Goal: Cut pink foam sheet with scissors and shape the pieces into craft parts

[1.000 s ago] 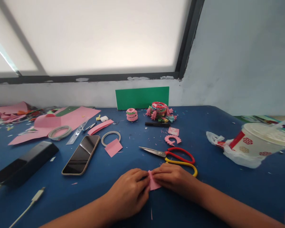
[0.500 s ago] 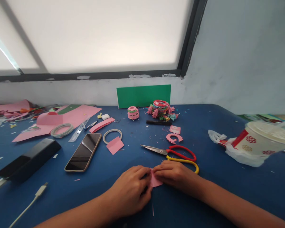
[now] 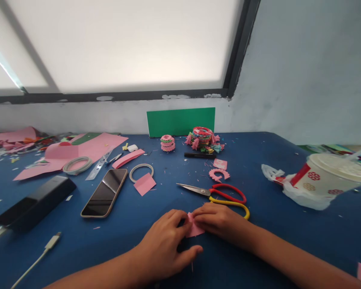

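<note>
A small folded piece of pink paper (image 3: 195, 229) lies on the blue table between my two hands. With curled fingertips my left hand (image 3: 165, 243) presses on its left edge, and the thumb sticks out to the right, apart from the paper. My right hand (image 3: 221, 220) has its fingers together on the paper's upper right part, and its thumb is hidden. Just behind my right hand rest scissors (image 3: 206, 192) with one red and one yellow handle loop, blades pointing left.
Left of my hands lie a phone (image 3: 105, 193), a tape roll (image 3: 142, 165) with a pink paper square (image 3: 145, 184), a black device (image 3: 36, 202) and a cable (image 3: 52, 241). Behind stand paper ring stacks (image 3: 167, 143) and a marker (image 3: 199, 155). A cup (image 3: 321, 178) sits right.
My left thumb has moved away from the paper and now stretches out to the right. My right hand stays on the paper. The view has shifted slightly.
</note>
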Action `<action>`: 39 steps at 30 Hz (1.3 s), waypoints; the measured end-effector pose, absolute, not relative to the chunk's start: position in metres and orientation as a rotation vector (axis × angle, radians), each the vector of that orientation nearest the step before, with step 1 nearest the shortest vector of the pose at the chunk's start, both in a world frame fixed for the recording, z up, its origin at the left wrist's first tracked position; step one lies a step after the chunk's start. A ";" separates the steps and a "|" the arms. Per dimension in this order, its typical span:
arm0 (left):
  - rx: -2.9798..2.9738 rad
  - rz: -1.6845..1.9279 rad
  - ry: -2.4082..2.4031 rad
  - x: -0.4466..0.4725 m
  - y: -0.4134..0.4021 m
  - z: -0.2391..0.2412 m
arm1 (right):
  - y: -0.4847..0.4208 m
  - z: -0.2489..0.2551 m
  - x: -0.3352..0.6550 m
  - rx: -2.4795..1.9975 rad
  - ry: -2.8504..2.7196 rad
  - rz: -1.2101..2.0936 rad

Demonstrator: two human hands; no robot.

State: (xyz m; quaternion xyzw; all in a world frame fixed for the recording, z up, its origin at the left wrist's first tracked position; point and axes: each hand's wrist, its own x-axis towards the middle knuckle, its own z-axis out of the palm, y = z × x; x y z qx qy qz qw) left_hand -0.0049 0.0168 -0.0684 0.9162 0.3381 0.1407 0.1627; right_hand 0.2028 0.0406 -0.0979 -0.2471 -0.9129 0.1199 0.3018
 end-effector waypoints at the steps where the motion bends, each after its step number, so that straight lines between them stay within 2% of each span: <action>1: 2.609 0.399 0.966 -0.005 0.017 -0.068 | 0.041 -0.097 0.203 -0.657 -2.421 0.323; 13: 2.674 0.404 0.898 -0.007 0.027 -0.066 | 0.041 -0.093 0.201 -0.678 -2.461 0.391; 30: 3.033 -0.008 0.785 -0.009 0.006 -0.060 | 0.018 -0.075 0.200 -0.991 -2.583 0.339; 39: 2.902 0.140 0.916 -0.005 0.018 -0.059 | 0.029 -0.076 0.205 -0.934 -2.533 0.570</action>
